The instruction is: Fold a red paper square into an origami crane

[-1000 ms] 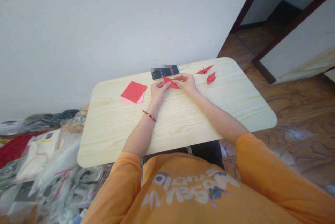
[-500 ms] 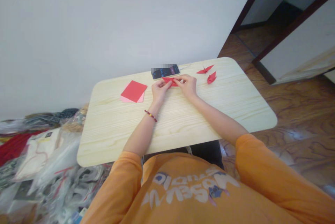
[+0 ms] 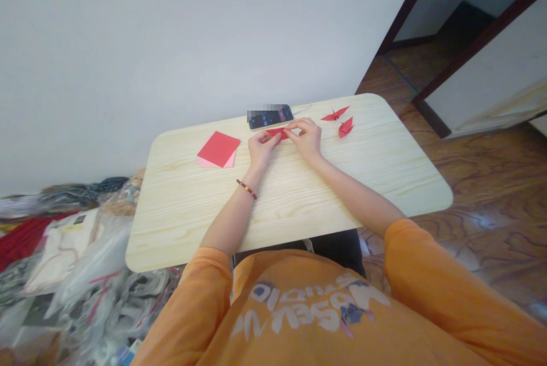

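Observation:
My left hand (image 3: pixel 260 149) and my right hand (image 3: pixel 306 137) meet at the far middle of the light wooden table (image 3: pixel 290 195). Both pinch a small folded red paper piece (image 3: pixel 276 133), which lies low against the tabletop and is mostly covered by my fingers. My left wrist carries a beaded bracelet (image 3: pixel 247 188). A small stack of square red and pink paper sheets (image 3: pixel 218 150) lies just left of my left hand.
A dark phone (image 3: pixel 270 117) lies right behind my hands near the wall. Two finished red paper cranes (image 3: pixel 341 120) sit to the right. Bags and clothes are heaped on the floor at the left. Wooden floor and a doorway lie to the right.
The red paper piece, earlier lifted and showing long points, is now folded narrower and pressed down between my fingers. My right hand has slid left over it.

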`<state>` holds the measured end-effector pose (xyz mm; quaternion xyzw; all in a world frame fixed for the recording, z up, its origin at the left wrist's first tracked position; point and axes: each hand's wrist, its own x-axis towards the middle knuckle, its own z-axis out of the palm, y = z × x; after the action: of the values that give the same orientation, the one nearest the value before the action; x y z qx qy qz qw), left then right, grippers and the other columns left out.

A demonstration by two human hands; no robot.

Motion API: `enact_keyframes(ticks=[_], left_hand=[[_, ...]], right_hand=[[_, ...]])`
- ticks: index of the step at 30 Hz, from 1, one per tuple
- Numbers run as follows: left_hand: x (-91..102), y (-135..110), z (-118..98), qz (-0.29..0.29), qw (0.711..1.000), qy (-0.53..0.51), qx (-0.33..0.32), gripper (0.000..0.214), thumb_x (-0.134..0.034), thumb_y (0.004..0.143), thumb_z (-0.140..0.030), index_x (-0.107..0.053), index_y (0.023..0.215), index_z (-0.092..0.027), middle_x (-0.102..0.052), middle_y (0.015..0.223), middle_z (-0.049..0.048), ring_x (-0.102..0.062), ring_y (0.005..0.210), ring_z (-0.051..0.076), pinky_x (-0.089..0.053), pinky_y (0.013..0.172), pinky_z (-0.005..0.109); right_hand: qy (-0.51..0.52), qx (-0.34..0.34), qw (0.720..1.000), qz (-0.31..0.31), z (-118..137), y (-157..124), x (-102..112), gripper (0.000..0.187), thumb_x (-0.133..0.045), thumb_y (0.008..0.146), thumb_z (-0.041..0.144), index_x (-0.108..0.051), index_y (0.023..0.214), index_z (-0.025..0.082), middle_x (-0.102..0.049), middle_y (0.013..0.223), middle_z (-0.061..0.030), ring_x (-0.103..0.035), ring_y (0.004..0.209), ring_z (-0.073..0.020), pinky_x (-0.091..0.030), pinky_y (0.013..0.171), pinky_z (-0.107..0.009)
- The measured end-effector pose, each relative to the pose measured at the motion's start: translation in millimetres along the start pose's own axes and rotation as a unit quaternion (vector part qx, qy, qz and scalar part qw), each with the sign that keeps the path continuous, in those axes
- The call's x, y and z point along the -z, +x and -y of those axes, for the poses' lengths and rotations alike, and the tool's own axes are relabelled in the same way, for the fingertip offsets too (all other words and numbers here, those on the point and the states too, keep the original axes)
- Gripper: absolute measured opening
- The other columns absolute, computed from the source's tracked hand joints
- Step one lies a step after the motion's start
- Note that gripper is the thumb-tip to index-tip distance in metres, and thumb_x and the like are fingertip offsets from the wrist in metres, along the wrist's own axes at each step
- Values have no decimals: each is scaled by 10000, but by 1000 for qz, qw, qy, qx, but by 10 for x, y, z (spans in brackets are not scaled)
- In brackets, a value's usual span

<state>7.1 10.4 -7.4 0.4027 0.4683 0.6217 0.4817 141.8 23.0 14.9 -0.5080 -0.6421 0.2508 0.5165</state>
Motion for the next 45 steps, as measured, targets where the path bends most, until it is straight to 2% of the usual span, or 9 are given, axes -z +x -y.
enact_keyframes(ticks=[6, 11, 21, 27, 33, 39, 45], left_hand=[[5, 3, 9, -1, 1000, 9, -9, 253, -823, 575, -337, -713, 702, -148, -719, 718, 34, -641, 646, 129, -503, 667, 252], [6, 2, 9, 4, 1000, 11, -14, 253, -820, 583, -343, -708, 690, -143, -703, 678, 21, -622, 615, 114, -493, 650, 240], [13, 28, 24, 10, 1000, 8, -15, 277, -820, 577, -353, -717, 722, -140, -704, 693, 30, -623, 632, 121, -489, 663, 246], [18, 30, 24, 12, 1000, 15, -22, 232, -805, 595, -328, -723, 715, -147, -710, 696, 22, -620, 624, 117, -484, 654, 242], [5, -6, -28, 12, 1000, 20, -11, 226, -809, 580, -292, -729, 734, -147, -730, 739, 36, -643, 659, 134, -501, 677, 255], [13, 4, -30, 18, 999, 17, 21, 268, -823, 558, -307, -719, 738, -137, -730, 743, 47, -650, 658, 138, -505, 670, 258], [23, 24, -48, 18, 999, 2, 37, 275, -807, 589, -360, -715, 718, -135, -713, 702, 37, -633, 627, 126, -510, 640, 252]], right_hand=[[24, -17, 1000, 4, 5, 10, 4, 21, -698, 714, 179, -718, 711, 185, -685, 850, -58, -597, 854, -204, -436, 630, -289], [49, -45, 998, -7, -62, 23, -23, 72, -706, 709, 232, -735, 740, 174, -700, 793, -40, -627, 769, -181, -455, 619, -274], [48, -34, 998, -4, -100, 49, -26, 100, -701, 698, 257, -729, 735, 168, -695, 756, -29, -612, 702, -152, -433, 569, -250], [43, 1, 998, 35, -148, 92, -7, 127, -704, 681, 286, -680, 718, 167, -634, 768, -20, -539, 702, -134, -396, 556, -232], [11, 28, 997, 73, -144, 130, 32, 65, -677, 670, 209, -633, 690, 165, -541, 687, 8, -473, 636, -115, -382, 570, -239], [-29, 64, 995, 74, -121, 97, 24, 22, -648, 694, 162, -626, 700, 164, -571, 692, 5, -470, 581, -106, -389, 579, -250], [-83, 139, 984, 80, -81, 65, 45, 65, -619, 722, 106, -634, 711, 167, -600, 716, -10, -510, 632, -127, -419, 648, -268]])
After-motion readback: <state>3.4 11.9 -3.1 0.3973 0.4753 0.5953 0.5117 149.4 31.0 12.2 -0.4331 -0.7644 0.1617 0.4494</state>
